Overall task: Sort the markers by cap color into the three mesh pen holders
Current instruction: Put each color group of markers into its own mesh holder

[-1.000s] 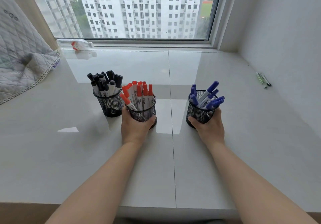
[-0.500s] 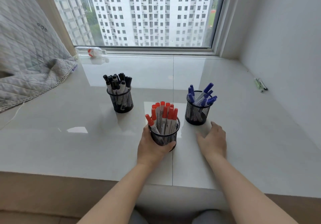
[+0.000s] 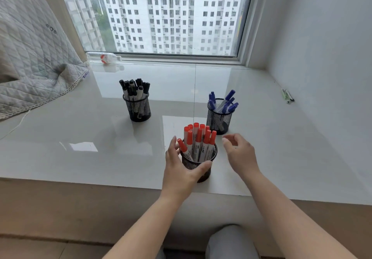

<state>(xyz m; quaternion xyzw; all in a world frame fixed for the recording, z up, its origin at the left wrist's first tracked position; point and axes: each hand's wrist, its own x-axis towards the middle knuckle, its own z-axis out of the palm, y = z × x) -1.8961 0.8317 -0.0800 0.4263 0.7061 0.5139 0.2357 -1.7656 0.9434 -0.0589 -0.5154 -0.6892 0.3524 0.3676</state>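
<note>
Red-marker holder [image 3: 198, 165] near bench [image 3: 100, 158] edge, left hand [image 3: 181, 168] wrapped round its wall. Right hand [image 3: 239, 154] loose, empty, beside. Mesh light, stiff, likely top-heavy; grip low.

Glossy white sill [image 3: 80, 122], window [image 3: 161, 23], grey quilt [image 3: 30, 57], possibly bedding.

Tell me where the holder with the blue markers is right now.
In the head view, the blue-marker holder stands right of centre on the white ledge, just behind the red-marker holder and beyond the right hand, which does not touch it.
</note>
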